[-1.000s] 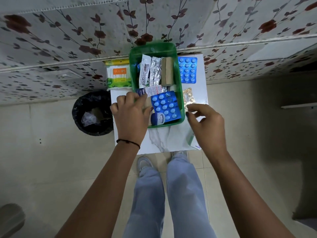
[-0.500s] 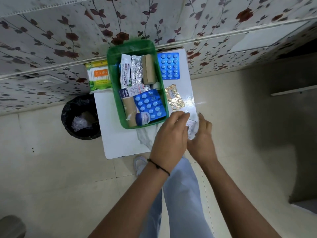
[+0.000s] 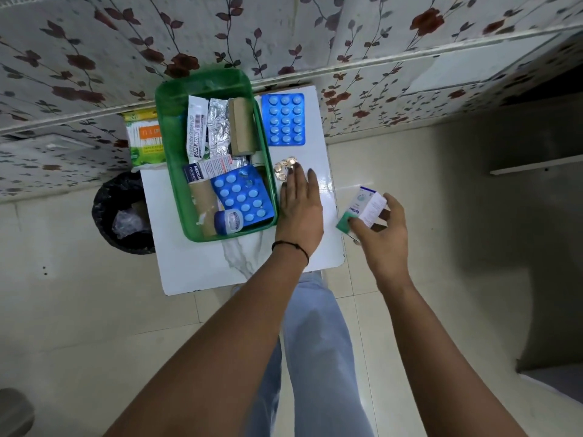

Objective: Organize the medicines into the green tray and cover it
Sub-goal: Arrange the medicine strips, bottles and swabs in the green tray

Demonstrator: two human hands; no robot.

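Observation:
The green tray (image 3: 172, 171) stands on the small white table (image 3: 202, 269) and holds a blue blister pack (image 3: 241, 197), a silver strip, tubes, cardboard rolls and a small jar. My left hand (image 3: 299, 206) lies flat on the table right of the tray, fingers apart, its fingertips over a gold blister strip (image 3: 284, 167). My right hand (image 3: 381, 228) holds a white and green medicine box (image 3: 364, 208) just past the table's right edge. A second blue blister pack (image 3: 285, 119) lies on the table at the back right.
A pack of cotton swabs (image 3: 145, 141) sits at the table's back left corner. A black bin (image 3: 121, 212) stands on the floor to the left. A flowered wall runs behind the table. Tiled floor and my legs are below.
My right hand has lifted the medicine box off the table's right front corner and moved it right. My left hand has gone forward onto the gold strip.

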